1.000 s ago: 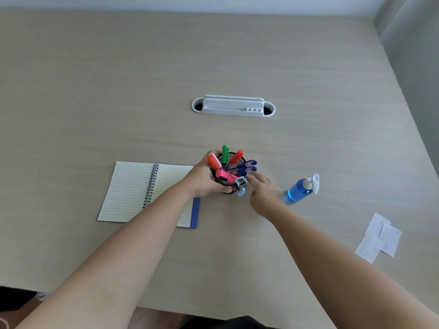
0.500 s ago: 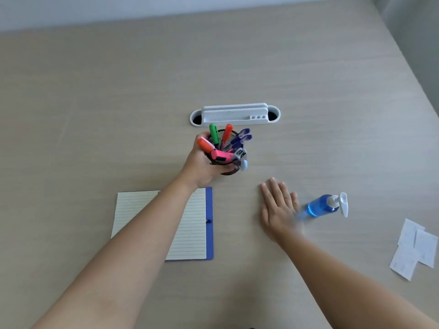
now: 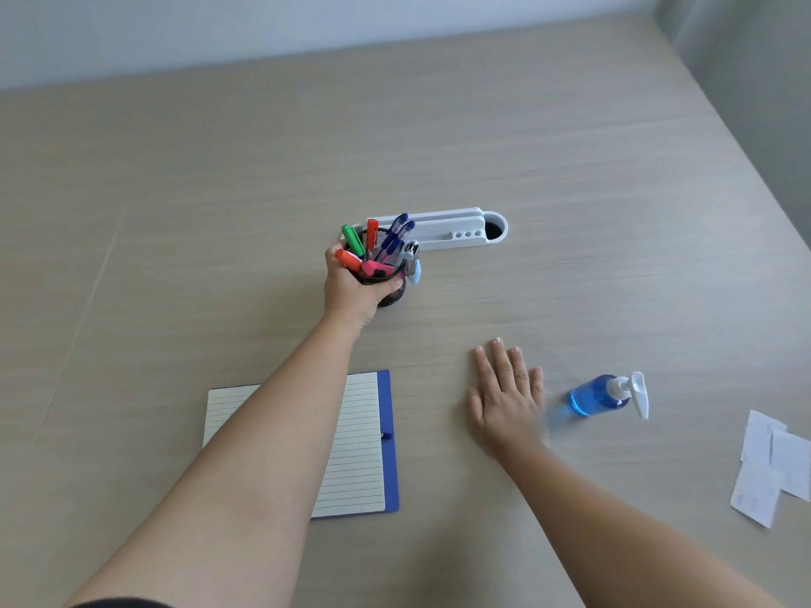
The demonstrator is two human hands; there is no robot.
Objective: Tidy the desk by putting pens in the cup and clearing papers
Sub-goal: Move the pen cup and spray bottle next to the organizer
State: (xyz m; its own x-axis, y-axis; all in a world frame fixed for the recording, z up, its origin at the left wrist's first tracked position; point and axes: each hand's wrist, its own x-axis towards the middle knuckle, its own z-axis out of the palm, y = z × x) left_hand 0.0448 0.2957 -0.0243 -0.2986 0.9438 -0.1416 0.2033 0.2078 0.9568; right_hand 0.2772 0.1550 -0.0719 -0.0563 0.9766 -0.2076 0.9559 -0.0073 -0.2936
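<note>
My left hand [image 3: 351,287] is wrapped around a black mesh pen cup [image 3: 392,291] near the middle of the desk, just in front of the white cable tray. Several pens and markers [image 3: 377,247] stick out of the cup: green, orange, red, pink and blue ones. My right hand [image 3: 504,397] lies flat on the desk with fingers spread, holding nothing, right of the notebook. Loose white paper slips [image 3: 772,467] lie at the right edge.
A white cable tray [image 3: 452,230] is set into the desk behind the cup. An open lined notebook with a blue cover [image 3: 364,441] lies partly under my left forearm. A blue pump bottle [image 3: 605,394] lies on its side right of my right hand.
My left hand has carried the pen cup away from the notebook toward the white cable tray. My right hand left the cup and came down flat on the desk.
</note>
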